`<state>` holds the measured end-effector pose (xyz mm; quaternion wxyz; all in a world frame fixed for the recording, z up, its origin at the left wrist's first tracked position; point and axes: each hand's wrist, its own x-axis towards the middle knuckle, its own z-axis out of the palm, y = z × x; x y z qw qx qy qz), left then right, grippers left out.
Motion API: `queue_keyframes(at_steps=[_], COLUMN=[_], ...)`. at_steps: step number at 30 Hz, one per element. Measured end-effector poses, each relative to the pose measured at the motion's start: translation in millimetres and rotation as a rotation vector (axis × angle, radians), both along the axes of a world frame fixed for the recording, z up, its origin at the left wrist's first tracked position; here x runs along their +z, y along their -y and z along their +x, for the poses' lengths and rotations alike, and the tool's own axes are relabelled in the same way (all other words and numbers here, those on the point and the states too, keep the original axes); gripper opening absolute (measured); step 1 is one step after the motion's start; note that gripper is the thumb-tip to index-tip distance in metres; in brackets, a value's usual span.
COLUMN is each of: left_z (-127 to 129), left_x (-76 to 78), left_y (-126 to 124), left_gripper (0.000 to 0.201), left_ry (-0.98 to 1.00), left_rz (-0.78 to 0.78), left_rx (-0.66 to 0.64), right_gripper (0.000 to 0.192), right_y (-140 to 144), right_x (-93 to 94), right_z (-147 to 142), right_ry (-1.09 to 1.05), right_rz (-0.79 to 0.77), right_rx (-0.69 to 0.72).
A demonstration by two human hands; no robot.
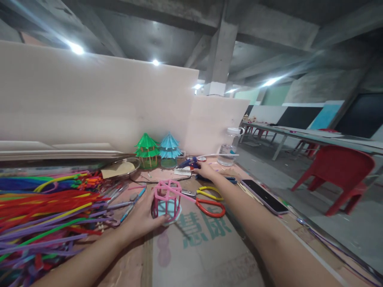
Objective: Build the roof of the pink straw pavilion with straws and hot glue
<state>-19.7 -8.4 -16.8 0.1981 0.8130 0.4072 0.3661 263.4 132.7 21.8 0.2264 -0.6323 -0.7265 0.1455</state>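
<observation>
A small pink frame (168, 188), built like an open pavilion on a pale blue base (174, 210), stands on the cardboard. My left hand (143, 213) grips it from the left, thumb along the front of the base. A loose pink strip (186, 196) slants from its top to the right. Farther off, my right hand (206, 170) is closed around a dark blue hot glue gun (189, 162) whose nozzle points left. Scissors (210, 201) with yellow and red handles lie between my arms, just right of the frame.
Green (146, 151) and blue (169, 150) model pavilions stand at the back. Coloured pipe cleaners (48, 211) spread over the left side beside a metal dish (131, 167). A phone (265, 196) and a clear bottle (228, 149) are on the right. A red chair (341, 171) stands beyond.
</observation>
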Motion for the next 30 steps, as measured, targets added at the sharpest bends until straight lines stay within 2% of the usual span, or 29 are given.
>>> queue_keyframes(at_steps=[4, 7, 11, 13, 15, 17, 21, 25, 30], left_z=[1.3, 4.1, 9.1, 11.0, 11.9, 11.8, 9.4, 7.8, 8.4], left_x=[1.2, 4.6, 11.9, 14.9, 16.3, 16.1, 13.0, 10.5, 12.0], left_y=[0.7, 2.0, 5.8, 7.6, 8.6, 8.4, 5.5, 3.6, 5.8], left_gripper=[0.064, 0.064, 0.057, 0.053, 0.053, 0.056, 0.055, 0.057, 0.060], left_ry=[0.021, 0.032, 0.027, 0.012, -0.007, -0.025, -0.053, -0.083, -0.092], left_rz=[0.008, 0.030, 0.081, 0.106, 0.120, 0.122, 0.142, 0.140, 0.150], left_rx=[0.001, 0.003, -0.008, -0.008, 0.004, 0.012, -0.002, 0.007, 0.029], right_gripper=[0.030, 0.018, 0.023, 0.026, 0.025, 0.023, 0.022, 0.020, 0.025], right_y=[20.1, 49.1, 102.9, 131.0, 155.0, 172.2, 185.9, 186.6, 191.6], right_x=[3.1, 9.8, 22.4, 28.2, 31.2, 30.1, 18.1, 6.6, 5.9], right_z=[8.6, 15.1, 7.8, -3.2, -16.0, -27.1, -37.1, -34.4, -31.7], right_ry=[0.005, -0.026, -0.064, -0.104, -0.177, -0.231, -0.223, -0.103, -0.010], right_rz=[0.106, 0.254, 0.345, 0.373, 0.393, 0.394, 0.437, 0.637, 0.822], right_rx=[-0.056, -0.049, 0.050, 0.149, 0.254, 0.297, 0.302, 0.339, 0.360])
